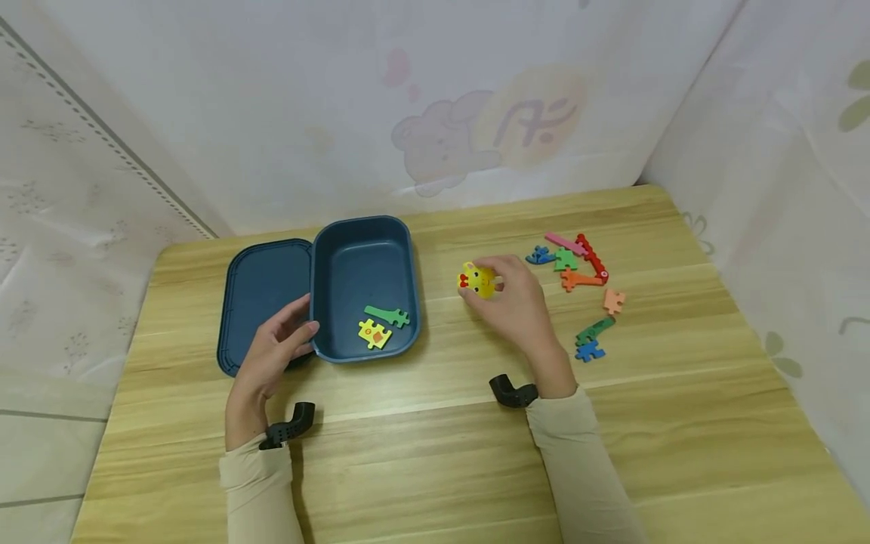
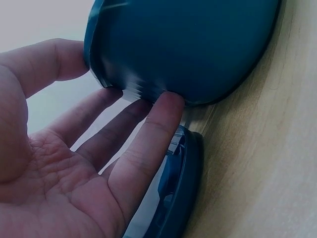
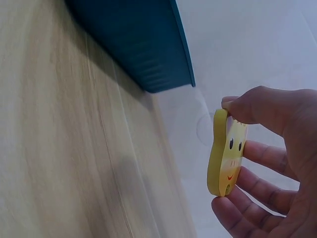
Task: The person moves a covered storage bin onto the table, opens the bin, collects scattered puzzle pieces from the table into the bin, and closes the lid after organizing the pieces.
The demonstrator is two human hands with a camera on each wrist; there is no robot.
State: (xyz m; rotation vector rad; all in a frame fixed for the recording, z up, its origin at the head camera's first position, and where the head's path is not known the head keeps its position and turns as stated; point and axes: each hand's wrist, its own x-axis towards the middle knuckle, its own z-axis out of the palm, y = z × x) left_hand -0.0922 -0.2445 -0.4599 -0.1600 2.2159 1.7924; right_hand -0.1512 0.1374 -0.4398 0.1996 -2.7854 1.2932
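Observation:
My right hand (image 1: 513,302) pinches a yellow puzzle piece (image 1: 484,282) with an animal face, held above the table to the right of the dark blue box (image 1: 414,302). In the right wrist view the piece (image 3: 220,153) stands on edge between thumb and fingers, its smiling face partly visible. My left hand (image 1: 268,351) holds the left wall of the box, with the thumb at the rim and fingertips against the outside, as the left wrist view shows. Inside the box lie a green puzzle piece (image 1: 387,316) and a yellow one (image 1: 374,333).
The box lid (image 1: 261,295) lies flat to the left, against the box. On the right of the wooden table are several loose puzzle pieces, among them a red one (image 1: 590,255), an orange one (image 1: 581,279), a peach one (image 1: 614,301) and a blue one (image 1: 590,350).

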